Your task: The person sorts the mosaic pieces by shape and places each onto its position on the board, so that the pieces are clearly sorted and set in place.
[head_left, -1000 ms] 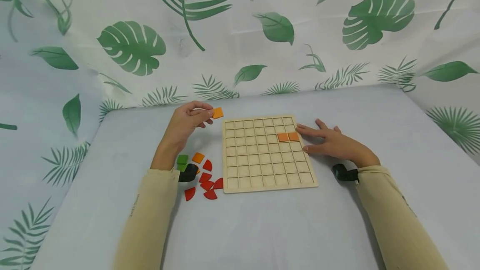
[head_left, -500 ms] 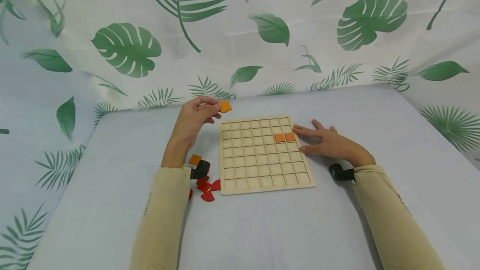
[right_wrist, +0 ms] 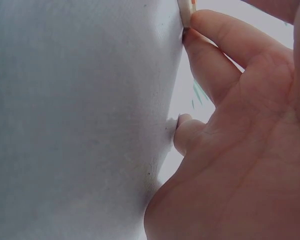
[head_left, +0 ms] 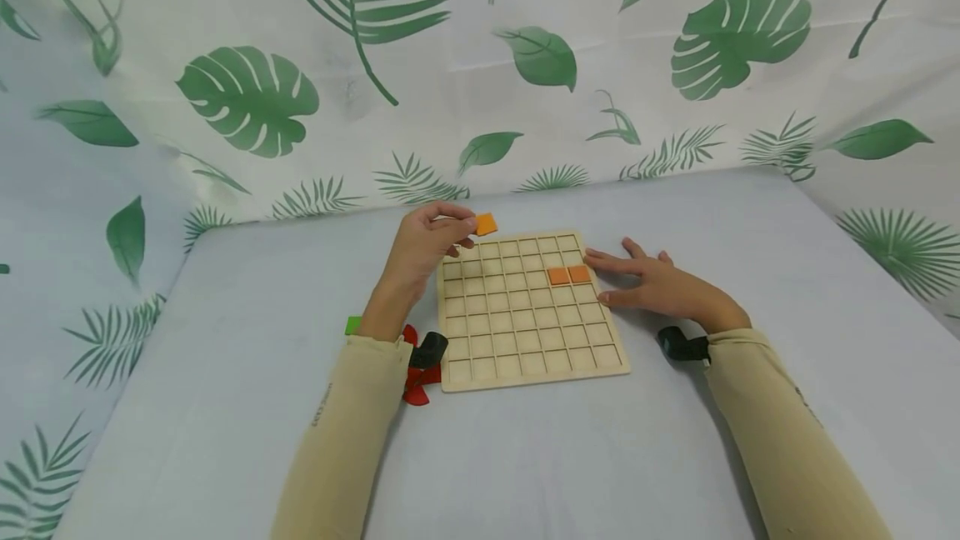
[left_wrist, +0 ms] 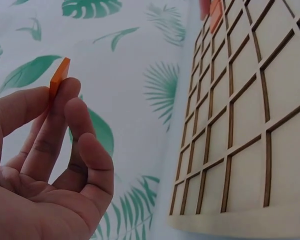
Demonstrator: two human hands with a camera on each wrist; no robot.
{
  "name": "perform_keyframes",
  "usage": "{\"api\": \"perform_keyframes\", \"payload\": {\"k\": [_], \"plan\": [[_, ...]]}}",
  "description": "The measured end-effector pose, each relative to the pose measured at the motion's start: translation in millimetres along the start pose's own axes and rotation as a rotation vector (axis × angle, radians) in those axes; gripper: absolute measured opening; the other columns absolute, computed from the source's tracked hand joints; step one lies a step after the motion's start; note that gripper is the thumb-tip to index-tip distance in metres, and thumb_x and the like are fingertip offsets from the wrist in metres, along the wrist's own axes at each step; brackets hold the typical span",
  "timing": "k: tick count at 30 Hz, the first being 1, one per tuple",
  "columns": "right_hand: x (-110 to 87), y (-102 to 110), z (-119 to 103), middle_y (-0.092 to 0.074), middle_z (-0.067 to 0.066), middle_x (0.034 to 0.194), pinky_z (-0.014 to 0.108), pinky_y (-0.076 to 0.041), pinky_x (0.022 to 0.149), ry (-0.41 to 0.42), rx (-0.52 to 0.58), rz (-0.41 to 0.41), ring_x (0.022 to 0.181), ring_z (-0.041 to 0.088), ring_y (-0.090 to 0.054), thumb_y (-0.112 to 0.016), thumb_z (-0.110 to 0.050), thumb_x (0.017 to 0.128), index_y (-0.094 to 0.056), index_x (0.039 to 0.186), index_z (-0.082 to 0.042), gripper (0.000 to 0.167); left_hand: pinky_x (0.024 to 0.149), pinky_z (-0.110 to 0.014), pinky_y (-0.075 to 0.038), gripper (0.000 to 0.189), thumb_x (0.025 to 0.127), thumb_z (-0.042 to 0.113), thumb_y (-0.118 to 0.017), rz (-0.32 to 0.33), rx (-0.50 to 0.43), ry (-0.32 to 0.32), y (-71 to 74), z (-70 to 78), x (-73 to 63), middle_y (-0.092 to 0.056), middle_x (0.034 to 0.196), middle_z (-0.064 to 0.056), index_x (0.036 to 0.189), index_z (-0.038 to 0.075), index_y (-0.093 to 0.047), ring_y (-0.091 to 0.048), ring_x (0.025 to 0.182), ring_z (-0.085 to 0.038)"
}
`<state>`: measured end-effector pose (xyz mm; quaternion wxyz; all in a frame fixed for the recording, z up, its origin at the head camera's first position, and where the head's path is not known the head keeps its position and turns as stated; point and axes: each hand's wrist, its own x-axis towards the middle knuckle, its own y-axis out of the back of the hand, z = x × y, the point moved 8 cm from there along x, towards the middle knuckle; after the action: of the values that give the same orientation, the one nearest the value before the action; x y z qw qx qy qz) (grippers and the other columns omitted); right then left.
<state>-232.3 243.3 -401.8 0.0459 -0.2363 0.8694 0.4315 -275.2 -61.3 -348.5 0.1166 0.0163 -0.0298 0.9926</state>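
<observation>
Above the far left corner of a wooden grid board (head_left: 495,344), my left hand (head_left: 427,248) pinches an orange square tile (head_left: 486,224) between thumb and fingertips. The left wrist view has that orange tile (left_wrist: 60,77) edge-on, its remaining fingers loosely bent and the board (left_wrist: 245,217) off to the right. Two orange tiles (head_left: 568,275) sit side by side in cells near the board's right edge. With fingers spread, my right hand (head_left: 663,283) rests at that edge and touches it. In the right wrist view, fingertips of the right hand (right_wrist: 240,100) meet the board's side.
Red quarter-circle pieces (head_left: 417,394) lie left of the board, partly hidden by my left wrist and its black camera (head_left: 430,350). A green piece (head_left: 352,325) shows beside the left wrist. A leaf-printed cloth (head_left: 420,132) hangs behind the pale table (head_left: 562,465).
The left hand has carried the orange tile rightward, from left of the board to over its far left corner. The right hand has stayed at the board's edge.
</observation>
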Motion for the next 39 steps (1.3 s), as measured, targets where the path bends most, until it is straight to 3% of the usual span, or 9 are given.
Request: {"api": "perform_keyframes", "payload": {"k": [7,15,26,35,39], "plan": [[-2.2,0.8,-2.1,-0.022,0.008,0.177,0.070,0.018,0.118,0.012,0.000,0.001,0.161,0.043,0.012,-0.074,-0.043,0.101,-0.040,0.166,-0.012,0.079,0.082,-0.046,-0.051,0.009,0.102,0.009,-0.072,-0.009,0.012,0.015,-13.9,-5.5,1.8,-0.078,0.095,-0.003,0.110,0.005,-0.073,-0.071,0.091,-0.033],[-1.4,0.8,-0.4,-0.021,0.007,0.177,0.070,0.019,0.118,0.008,-0.003,-0.004,0.161,0.044,0.013,-0.074,-0.043,0.101,-0.040,0.166,-0.013,0.080,0.084,-0.048,-0.049,0.010,0.102,0.010,-0.073,-0.062,0.012,0.048,-33.5,-16.8,3.3,-0.078,0.097,-0.007,0.110,0.005,-0.073,-0.062,0.107,-0.054],[0.8,0.4,-1.3,-0.021,0.011,0.176,0.073,0.018,0.117,-0.005,-0.021,-0.009,0.160,0.047,0.013,-0.074,-0.040,0.101,-0.040,0.165,-0.011,0.079,0.079,-0.039,-0.051,0.010,0.101,0.010,-0.074,-0.095,0.107,0.113,-56.2,-34.5,3.8,-0.078,0.100,-0.010,0.108,0.002,-0.074,-0.069,0.101,-0.037],[1.2,0.3,-1.4,-0.021,0.011,0.176,0.072,0.018,0.117,-0.001,-0.023,-0.011,0.160,0.046,0.014,-0.074,-0.040,0.101,-0.039,0.166,-0.011,0.079,0.086,-0.037,-0.056,0.008,0.099,0.010,-0.078,-0.070,0.196,0.158,-59.4,-44.1,4.3,-0.078,0.097,-0.008,0.103,0.003,-0.076,-0.072,0.096,-0.029],[0.9,0.8,-2.2,-0.021,0.010,0.177,0.072,0.018,0.117,-0.001,-0.021,-0.013,0.161,0.045,0.014,-0.073,-0.041,0.102,-0.039,0.166,-0.012,0.079,0.081,-0.034,-0.055,0.009,0.099,0.012,-0.079,-0.064,0.295,0.165,-60.3,-46.9,3.8,-0.077,0.095,-0.006,0.103,0.005,-0.077,-0.071,0.090,-0.024]]}}
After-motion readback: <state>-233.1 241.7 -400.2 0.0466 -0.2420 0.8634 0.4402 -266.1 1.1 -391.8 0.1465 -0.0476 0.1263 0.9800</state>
